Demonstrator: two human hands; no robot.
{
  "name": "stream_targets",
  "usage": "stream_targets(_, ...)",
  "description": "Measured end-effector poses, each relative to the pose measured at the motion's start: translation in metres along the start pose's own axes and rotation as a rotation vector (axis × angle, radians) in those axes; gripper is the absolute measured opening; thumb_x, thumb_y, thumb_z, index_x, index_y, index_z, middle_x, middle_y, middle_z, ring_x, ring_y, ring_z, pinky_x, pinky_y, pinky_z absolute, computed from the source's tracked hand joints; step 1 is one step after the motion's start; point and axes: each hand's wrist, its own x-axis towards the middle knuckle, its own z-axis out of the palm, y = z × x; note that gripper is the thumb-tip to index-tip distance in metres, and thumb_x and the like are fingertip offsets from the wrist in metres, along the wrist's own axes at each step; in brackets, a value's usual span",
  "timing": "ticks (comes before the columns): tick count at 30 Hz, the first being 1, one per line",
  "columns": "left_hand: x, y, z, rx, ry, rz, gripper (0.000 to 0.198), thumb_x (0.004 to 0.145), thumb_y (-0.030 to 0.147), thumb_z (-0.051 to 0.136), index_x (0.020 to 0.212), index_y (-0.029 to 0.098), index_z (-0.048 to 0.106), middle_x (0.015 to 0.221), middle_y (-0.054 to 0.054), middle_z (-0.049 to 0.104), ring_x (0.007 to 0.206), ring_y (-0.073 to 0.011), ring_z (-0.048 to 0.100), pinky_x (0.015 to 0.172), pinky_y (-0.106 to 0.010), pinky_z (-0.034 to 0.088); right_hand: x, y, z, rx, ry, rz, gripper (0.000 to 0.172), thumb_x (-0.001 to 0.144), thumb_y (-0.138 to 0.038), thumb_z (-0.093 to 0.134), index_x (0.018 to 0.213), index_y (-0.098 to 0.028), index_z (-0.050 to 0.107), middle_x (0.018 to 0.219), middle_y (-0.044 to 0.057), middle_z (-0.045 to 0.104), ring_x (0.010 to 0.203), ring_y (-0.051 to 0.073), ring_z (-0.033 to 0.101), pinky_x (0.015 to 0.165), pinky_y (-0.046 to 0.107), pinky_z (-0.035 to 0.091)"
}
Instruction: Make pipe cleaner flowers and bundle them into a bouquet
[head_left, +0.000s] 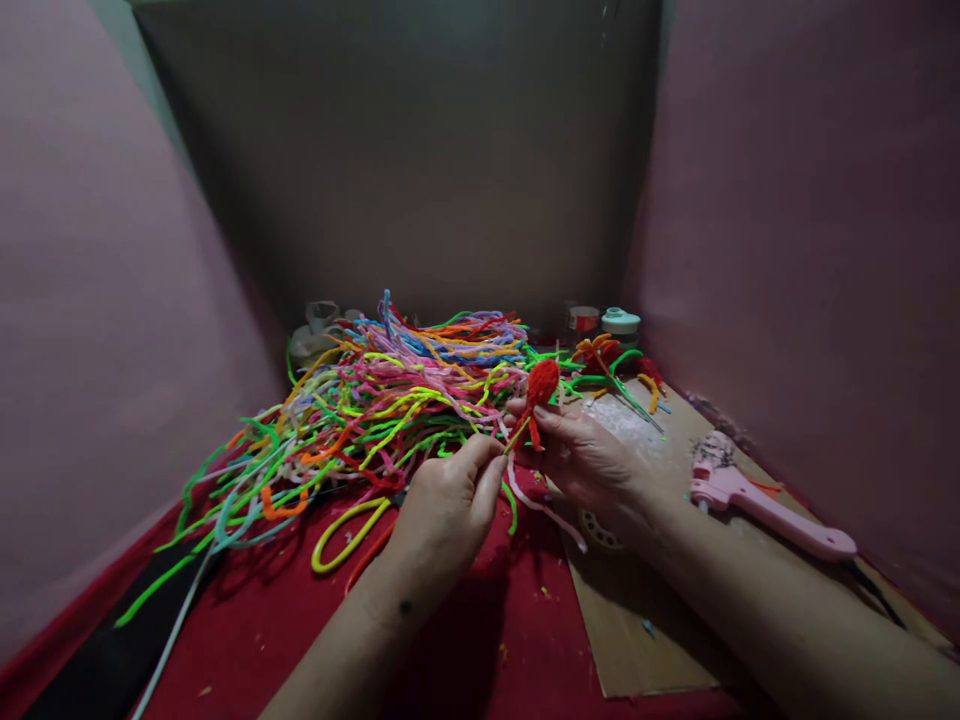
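Note:
A red fuzzy flower bud (543, 383) made of pipe cleaner stands tilted on a thin stem in front of me. My right hand (581, 450) is closed around the bud's lower part, thumb and fingers pinching it from the right. Lower and to the left, my left hand (457, 495) pinches the end of the stem between thumb and forefinger. Just behind both hands lies a big heap of many-coloured pipe cleaners (405, 390). A pale pink pipe cleaner (547, 510) hangs or lies below the right hand; which of these I cannot tell.
A pink glue gun (772, 510) rests on a cardboard sheet (637, 640) at the right. Yellow-handled scissors (341, 540) lie left of my left hand on the red cloth (270, 640). Behind the cardboard are tweezers (637, 405) and a jar with a light-blue lid (620, 322).

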Motion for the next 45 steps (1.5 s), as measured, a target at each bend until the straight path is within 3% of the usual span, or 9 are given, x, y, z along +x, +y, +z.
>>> stream_targets(7, -0.001, -0.001, 0.008, 0.128, 0.024, -0.016, 0.022, 0.088, 0.027, 0.037, 0.088, 0.018, 0.057, 0.067, -0.003, 0.062, 0.058, -0.0148, 0.056, 0.059, -0.025, 0.038, 0.0, 0.003, 0.003, 0.04, -0.012, -0.014, 0.015, 0.063, -0.02, 0.074, 0.078, -0.017, 0.071, 0.071, 0.003, 0.069, 0.078, 0.018, 0.062, 0.074, 0.031, 0.047)
stream_targets(13, -0.001, 0.0, 0.011, 0.096, 0.029, -0.028, 0.02, 0.088, 0.027, 0.037, 0.086, 0.019, 0.055, 0.063, -0.001, 0.059, 0.052, -0.0146, 0.053, 0.055, -0.025, 0.037, 0.0, 0.004, 0.005, 0.064, -0.023, -0.011, 0.013, 0.065, -0.017, 0.072, 0.078, -0.016, 0.071, 0.069, 0.003, 0.069, 0.076, 0.017, 0.063, 0.076, 0.032, 0.048)
stream_targets(19, -0.001, 0.0, 0.012, -0.056, 0.123, -0.098, 0.012, 0.083, 0.029, 0.047, 0.089, 0.019, 0.049, 0.057, 0.002, 0.058, 0.053, -0.0149, 0.056, 0.054, -0.024, 0.039, 0.002, 0.007, 0.003, 0.056, -0.034, -0.04, 0.013, 0.066, -0.019, 0.071, 0.079, -0.016, 0.071, 0.071, 0.003, 0.069, 0.072, 0.017, 0.063, 0.074, 0.032, 0.048)
stream_targets(25, 0.0, -0.003, 0.007, -0.185, 0.12, -0.092, 0.051, 0.08, 0.024, 0.053, 0.129, 0.02, 0.038, 0.053, 0.008, 0.055, 0.047, -0.0112, 0.052, 0.053, -0.021, 0.039, 0.002, 0.008, 0.004, 0.022, -0.05, -0.063, 0.013, 0.067, -0.019, 0.071, 0.08, -0.017, 0.07, 0.071, 0.003, 0.069, 0.077, 0.018, 0.063, 0.077, 0.032, 0.047)
stream_targets(27, -0.001, -0.003, 0.006, -0.18, 0.102, -0.064, 0.055, 0.081, 0.023, 0.052, 0.134, 0.024, 0.037, 0.054, 0.008, 0.054, 0.044, -0.0096, 0.048, 0.052, -0.02, 0.039, 0.003, 0.009, 0.004, 0.027, -0.05, -0.062, 0.015, 0.067, -0.018, 0.071, 0.082, -0.017, 0.07, 0.073, 0.003, 0.07, 0.077, 0.017, 0.063, 0.077, 0.031, 0.047)
stream_targets(30, -0.001, -0.003, 0.006, -0.196, 0.064, -0.036, 0.049, 0.082, 0.022, 0.05, 0.13, 0.026, 0.045, 0.054, 0.007, 0.054, 0.041, -0.0085, 0.044, 0.05, -0.02, 0.039, 0.005, 0.011, 0.001, 0.013, -0.054, -0.073, 0.016, 0.066, -0.018, 0.072, 0.082, -0.016, 0.071, 0.075, 0.003, 0.071, 0.073, 0.016, 0.063, 0.074, 0.029, 0.047)
stream_targets(35, -0.001, -0.003, 0.01, -0.156, 0.085, 0.035, 0.042, 0.082, 0.018, 0.049, 0.124, 0.023, 0.054, 0.054, 0.004, 0.058, 0.047, -0.0104, 0.054, 0.055, -0.02, 0.043, 0.005, 0.013, 0.0, 0.003, -0.03, -0.068, 0.018, 0.063, -0.017, 0.074, 0.081, -0.014, 0.072, 0.071, 0.003, 0.07, 0.068, 0.014, 0.062, 0.071, 0.026, 0.047)
stream_targets(45, -0.004, -0.004, 0.011, -0.107, 0.131, 0.058, 0.04, 0.083, 0.02, 0.05, 0.123, 0.023, 0.054, 0.07, 0.0, 0.069, 0.056, -0.012, 0.062, 0.059, -0.021, 0.048, 0.001, 0.012, 0.006, 0.056, -0.002, -0.051, 0.013, 0.063, -0.012, 0.07, 0.075, -0.015, 0.071, 0.071, 0.002, 0.069, 0.066, 0.012, 0.059, 0.068, 0.022, 0.046)
